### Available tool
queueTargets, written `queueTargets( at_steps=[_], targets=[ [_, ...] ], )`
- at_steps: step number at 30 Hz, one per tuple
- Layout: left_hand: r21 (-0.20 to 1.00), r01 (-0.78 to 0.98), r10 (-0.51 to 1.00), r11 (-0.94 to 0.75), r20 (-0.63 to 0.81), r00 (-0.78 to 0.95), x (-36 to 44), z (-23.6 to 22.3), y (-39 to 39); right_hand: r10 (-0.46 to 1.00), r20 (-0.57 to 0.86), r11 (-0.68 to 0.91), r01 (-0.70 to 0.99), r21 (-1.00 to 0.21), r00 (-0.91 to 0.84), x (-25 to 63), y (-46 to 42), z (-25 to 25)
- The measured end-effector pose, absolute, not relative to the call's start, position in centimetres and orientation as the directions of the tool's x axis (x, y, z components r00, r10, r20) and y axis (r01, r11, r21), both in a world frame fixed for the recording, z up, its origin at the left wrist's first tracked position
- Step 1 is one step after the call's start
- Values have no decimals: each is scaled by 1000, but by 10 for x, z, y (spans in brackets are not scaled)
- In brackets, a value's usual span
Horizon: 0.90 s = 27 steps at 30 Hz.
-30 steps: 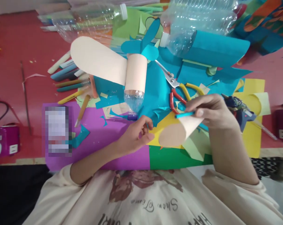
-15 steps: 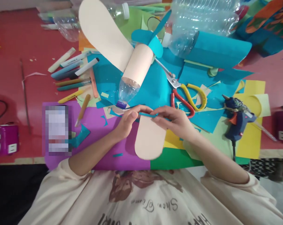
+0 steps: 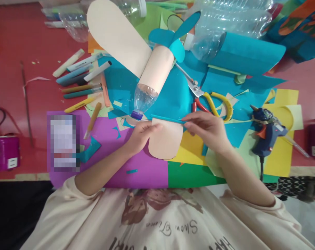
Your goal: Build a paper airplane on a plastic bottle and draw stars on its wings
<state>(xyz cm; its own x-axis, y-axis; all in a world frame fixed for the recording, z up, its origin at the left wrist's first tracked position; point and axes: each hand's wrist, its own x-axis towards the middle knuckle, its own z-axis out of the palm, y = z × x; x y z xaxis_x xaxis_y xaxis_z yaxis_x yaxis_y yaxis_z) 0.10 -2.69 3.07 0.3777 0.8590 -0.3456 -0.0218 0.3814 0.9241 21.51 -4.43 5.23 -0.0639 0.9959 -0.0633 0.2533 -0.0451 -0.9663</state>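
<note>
The bottle (image 3: 157, 69), wrapped in cream paper, lay tilted beyond the hands. Below its purple cap, the left hand (image 3: 144, 137) pinched the rounded cream cutout (image 3: 166, 140) between thumb and fingers; the right hand (image 3: 208, 130) pinched the thin blue strip (image 3: 165, 118) along its top edge.

Matt, smooth paper or thin card is seen in the cream rounded piece (image 3: 165, 140) and approx. same in the blue strip (image 3: 159, 117). The small bottle (image 3: 146, 98) is made of clear, glossy plastic – its cream sleeve (image 3: 157, 67) of matt paper. On the scissors, shiny metal blades (image 3: 197, 91) are paired w/ glossy red & yellow plastic-looking handles (image 3: 227, 104). The glue gun (image 3: 268, 137) is cased in dk. blue plastic; the shirt (image 3: 159, 222) is made of soft, matt cloth.
</note>
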Motion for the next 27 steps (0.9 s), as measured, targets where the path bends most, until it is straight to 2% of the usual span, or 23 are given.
queueTargets(
  at_steps=[2, 4, 5, 7, 8, 10, 13, 15, 19, 22, 24, 27],
  targets=[
    [948, -29, 909, 317, -295, 295, -2, 32, -28, 986, 64, 15, 293, -956, 156, 230, -39, 51],
    [978, 4, 952, 210, -205, 228, -4, 35, -28, 858, 313, 147, 389, -910, 408, 239, -36, 50],
    [989, 39, 969, 144, -149, 198, -4, 36, -28, 773, 428, 214, 442, -871, 468, 240, -36, 50],
    [991, 133, 984, -1, -23, 175, -4, 37, -29, 732, 546, 322, 499, -804, 408, 232, -42, 48],
    [980, 183, 981, -75, 39, 190, -4, 36, -29, 792, 532, 348, 494, -797, 300, 224, -46, 47],
    [936, 247, 938, -251, 171, 302, -4, 35, -30, 933, 353, 350, 399, -848, -69, 205, -56, 42],
    [835, 187, 778, -517, 367, 510, -6, 33, -32, 914, 301, 359, 198, -912, -272, 181, -68, 32],
    [783, 161, 706, -601, 426, 565, -7, 33, -33, 921, 305, 347, 154, -925, -244, 175, -72, 26],
    [716, 280, 722, -640, 435, 538, -5, 34, -36, 965, 252, 260, 124, -958, -75, 177, -71, 26],
    [689, 306, 725, -657, 466, 506, -3, 35, -36, 995, 96, 98, 76, -992, -19, 180, -66, 34],
    [717, 288, 754, -635, 493, 435, -2, 33, -34, 999, -52, -51, -28, -998, 11, 185, -61, 40],
    [816, 119, 807, -565, 517, 286, -2, 31, -32, 974, -225, -224, -225, -948, -24, 195, -53, 45]
  ],
)
